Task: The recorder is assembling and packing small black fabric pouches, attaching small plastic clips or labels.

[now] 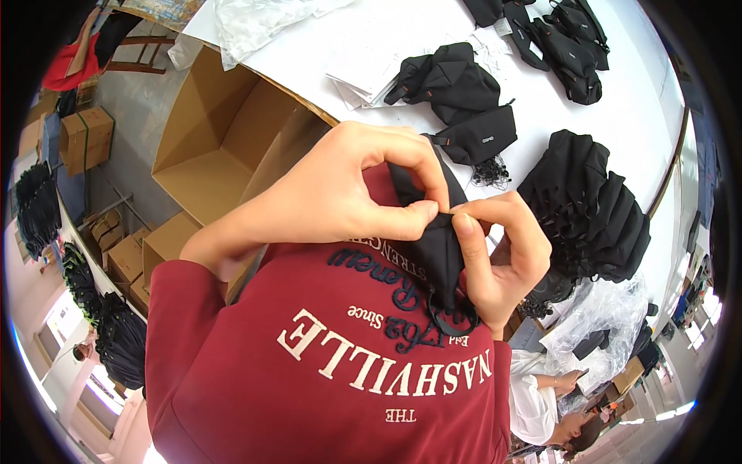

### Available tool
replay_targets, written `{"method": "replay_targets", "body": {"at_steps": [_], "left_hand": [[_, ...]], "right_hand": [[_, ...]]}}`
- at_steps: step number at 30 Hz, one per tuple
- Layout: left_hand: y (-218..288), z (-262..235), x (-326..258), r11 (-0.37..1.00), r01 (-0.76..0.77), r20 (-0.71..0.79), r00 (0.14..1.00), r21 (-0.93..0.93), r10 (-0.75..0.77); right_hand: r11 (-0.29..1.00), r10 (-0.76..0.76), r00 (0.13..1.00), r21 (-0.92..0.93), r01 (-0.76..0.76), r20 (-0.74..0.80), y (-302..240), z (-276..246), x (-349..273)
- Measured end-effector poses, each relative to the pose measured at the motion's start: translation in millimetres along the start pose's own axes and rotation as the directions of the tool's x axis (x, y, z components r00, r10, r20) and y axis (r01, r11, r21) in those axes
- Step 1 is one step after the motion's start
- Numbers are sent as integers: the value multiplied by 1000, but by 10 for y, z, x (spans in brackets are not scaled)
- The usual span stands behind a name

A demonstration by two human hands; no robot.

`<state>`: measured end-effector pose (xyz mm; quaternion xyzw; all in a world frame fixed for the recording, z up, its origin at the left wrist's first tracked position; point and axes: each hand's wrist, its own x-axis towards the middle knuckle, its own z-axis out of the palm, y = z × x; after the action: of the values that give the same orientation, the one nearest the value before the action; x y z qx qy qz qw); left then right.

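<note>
The left hand (pixel 352 174) is almost closed: its thumb and forefinger pinch the edge of a black cloth piece (pixel 437 251). This cloth is near the centre, between the two hands, in front of the dark red shirt (pixel 232 371). Its strap loop (pixel 446 303) hangs at 6 o'clock. The right hand (pixel 514 274) is also nearly closed, with thumb and forefinger at the same edge, just beside the left fingertips. To do this fine pinching well, I think both tips should be close together, with light tension and no extra fold caught between. The loop had better hang free of the right wrist.

Around the hands, a tied carton (pixel 86 139) stands between 9 and 10 o'clock. Nearer, at 10 o'clock, an open carton (pixel 209 155) is beside the left forearm and may limit the elbow. Papers (pixel 359 73) lie on the tabletop (pixel 641 100) at 11 o'clock, black pouches (pixel 456 85) at 12 to 1 o'clock. A co-worker (pixel 537 406) in white is at 5 o'clock. At 3 o'clock a black stack (pixel 591 205) is close to the right hand, probably the main obstacle there. Clear plastic (pixel 603 313) lies at 4 o'clock.
</note>
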<state>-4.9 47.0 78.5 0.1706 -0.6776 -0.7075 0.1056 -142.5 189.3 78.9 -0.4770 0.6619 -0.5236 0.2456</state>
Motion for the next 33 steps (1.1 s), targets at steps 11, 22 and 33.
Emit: {"method": "replay_targets", "body": {"at_steps": [11, 22, 33], "left_hand": [[4, -51, 3, 999, 23, 22, 999, 44, -24], [-10, -86, 0, 997, 35, 48, 998, 65, -38], [27, -102, -5, 985, 43, 55, 997, 165, -53]], "right_hand": [[999, 9, 1000, 39, -10, 17, 7, 17, -2], [999, 36, 998, 38, -38, 45, 19, 18, -17], [997, 77, 995, 21, -79, 67, 10, 34, -16]]}}
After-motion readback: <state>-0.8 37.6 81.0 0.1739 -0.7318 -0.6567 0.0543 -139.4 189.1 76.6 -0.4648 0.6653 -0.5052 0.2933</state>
